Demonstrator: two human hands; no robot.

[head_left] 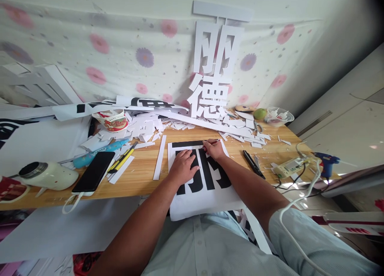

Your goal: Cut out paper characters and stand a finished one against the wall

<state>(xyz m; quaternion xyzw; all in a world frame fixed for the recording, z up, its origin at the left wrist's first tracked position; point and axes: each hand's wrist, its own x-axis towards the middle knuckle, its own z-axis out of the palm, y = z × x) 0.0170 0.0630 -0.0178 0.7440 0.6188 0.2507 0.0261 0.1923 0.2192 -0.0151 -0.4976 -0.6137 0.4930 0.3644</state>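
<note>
A sheet of white paper [192, 207] printed with a large black character lies at the table's front edge, its lower part hanging over the edge. Spread on the left part of the print is my left hand [183, 167], palm down with its fingers apart. My right hand [213, 149] is closed in a pinch near the sheet's top, around a thin, dark reddish pen-like tool [216, 141]. Whether it is a pen or a blade cannot be made out, and its tip is small. A narrow white strip [160, 158] lies left of the sheet.
White offcuts [144, 128] cover the table's back. Cut-out white characters [210, 96] lean on the wall. At left are a phone [95, 172], yellow cutter [122, 160] and bottle [49, 175]; at right, a black marker-like object [253, 164], power strip [289, 167] and blue glue gun [327, 164].
</note>
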